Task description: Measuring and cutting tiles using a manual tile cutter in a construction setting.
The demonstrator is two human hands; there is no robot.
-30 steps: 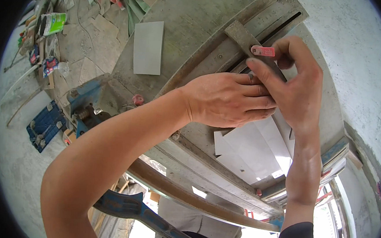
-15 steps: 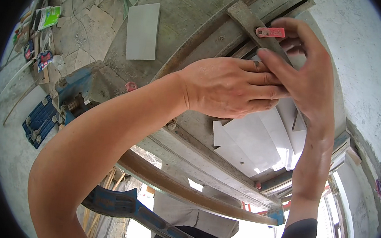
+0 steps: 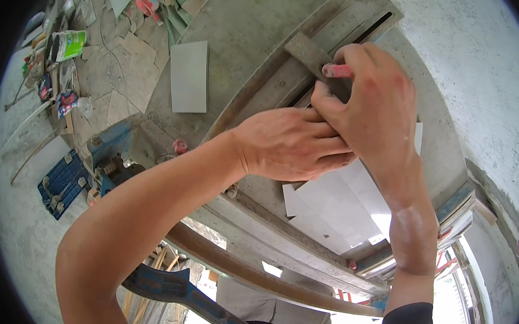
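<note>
My left hand (image 3: 294, 145) lies flat, palm down, over the grey metal bed (image 3: 240, 138), fingers stretched out and their tips beneath my right hand. Above it, my right hand (image 3: 375, 101) closes round the end of a worn metal bar (image 3: 309, 52), thumb on the near side and fingers curled over the far side. A small red lever (image 3: 338, 70) on this bar pokes out beside the curled fingers. What lies directly under both palms is hidden. Several white tile pieces (image 3: 340, 207) overlap on the bed just below my hands.
A slotted metal ruler plate (image 3: 374, 27) runs to the far right beside a rough wall (image 3: 458, 67). A pale rectangular tile (image 3: 189, 76) lies on the bed at left. A long blue handle (image 3: 202, 299) crosses the near side. Tile scraps (image 3: 126, 50) litter the left floor.
My right hand has moved left and its fingers have closed round the bar by the red lever. My left hand stays flat, and the whole view has shifted slightly.
</note>
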